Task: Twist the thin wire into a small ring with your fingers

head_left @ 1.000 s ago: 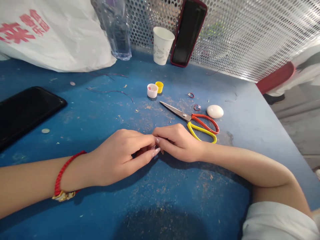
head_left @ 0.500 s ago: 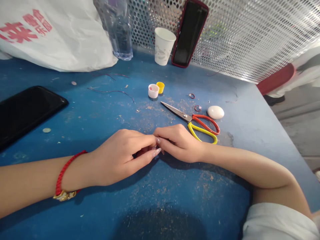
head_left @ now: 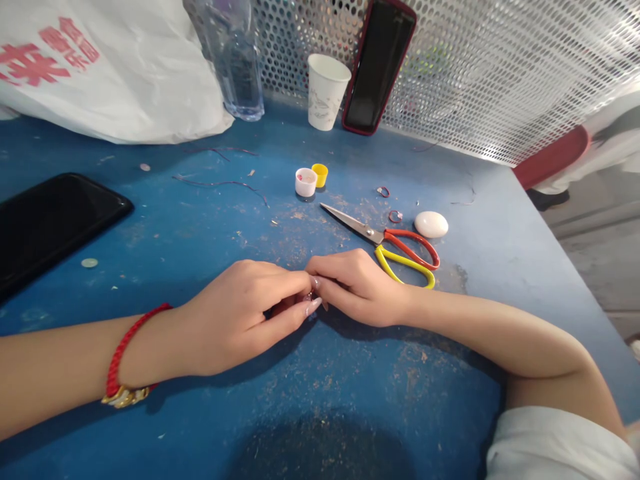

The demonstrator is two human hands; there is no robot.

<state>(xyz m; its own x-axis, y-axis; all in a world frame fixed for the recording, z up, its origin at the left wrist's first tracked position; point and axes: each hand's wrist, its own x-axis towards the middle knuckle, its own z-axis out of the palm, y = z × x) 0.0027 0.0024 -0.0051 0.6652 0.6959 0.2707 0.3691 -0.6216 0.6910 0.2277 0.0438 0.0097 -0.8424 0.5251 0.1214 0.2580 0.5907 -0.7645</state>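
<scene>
My left hand [head_left: 245, 317], with a red braided bracelet [head_left: 120, 350] at its wrist, meets my right hand [head_left: 357, 287] at the fingertips, low over the blue table [head_left: 320, 400]. Both hands are pinched closed around something tiny and shiny that the fingers mostly hide. Just beyond my right hand lie scissors [head_left: 370, 232] with one red and one yellow handle. Two small dark red rings [head_left: 395, 217] rest past the scissors, beside a white oval object [head_left: 431, 225]. A white cap-like cup [head_left: 305, 182] and a yellow one [head_left: 320, 175] stand farther back.
A black phone [head_left: 60, 223] lies at the left. Along the back are a white plastic bag [head_left: 120, 73], a clear bottle [head_left: 240, 67], a paper cup [head_left: 325, 93] and a phone [head_left: 379, 67] leaning on perforated metal [head_left: 475, 73]. Thin dark threads [head_left: 225, 183] lie behind my hands.
</scene>
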